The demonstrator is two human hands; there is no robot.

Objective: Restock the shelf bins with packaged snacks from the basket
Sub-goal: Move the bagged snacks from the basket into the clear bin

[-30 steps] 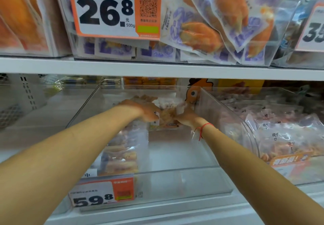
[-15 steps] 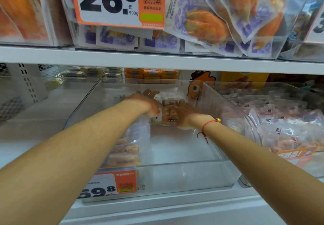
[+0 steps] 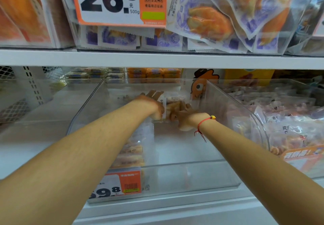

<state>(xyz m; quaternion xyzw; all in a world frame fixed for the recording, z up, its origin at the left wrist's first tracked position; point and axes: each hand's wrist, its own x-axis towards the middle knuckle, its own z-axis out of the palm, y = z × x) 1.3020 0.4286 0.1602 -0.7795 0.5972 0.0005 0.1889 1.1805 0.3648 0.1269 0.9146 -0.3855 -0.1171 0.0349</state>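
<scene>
We reach both arms into the clear shelf bin (image 3: 175, 177) that sits in the middle of the lower shelf (image 3: 166, 210). At the bin's back wall our two hands meet on one snack packet (image 3: 172, 104), a clear pouch with pale brown pieces inside and a white strip of print along its left edge. The left hand (image 3: 153, 104) lies over the packet's left edge, its fingers stretched toward the back of the bin and its thumb side down against the pouch; whether that grip actually clasps the packet or only presses on it, we cannot tell. The right hand (image 3: 184, 117) is blurred, but its fingers curl round the packet's lower right part, so that grip is grasping the packet. A red string bracelet (image 3: 201, 125) with a small gold bead circles the right wrist.

Along the bin's left wall a row of packets (image 3: 133, 152) of the same kind runs from the front wall toward the back, partly hidden by our left forearm. An orange and white price label (image 3: 121, 185) hangs on the bin's front left corner. The neighbouring bin (image 3: 259, 128) to the right holds many similar clear pouches. On the upper shelf (image 3: 157, 59) stands a bin of purple-printed pouches (image 3: 219, 17) with a large price card (image 3: 121, 0) reading 26.8.
</scene>
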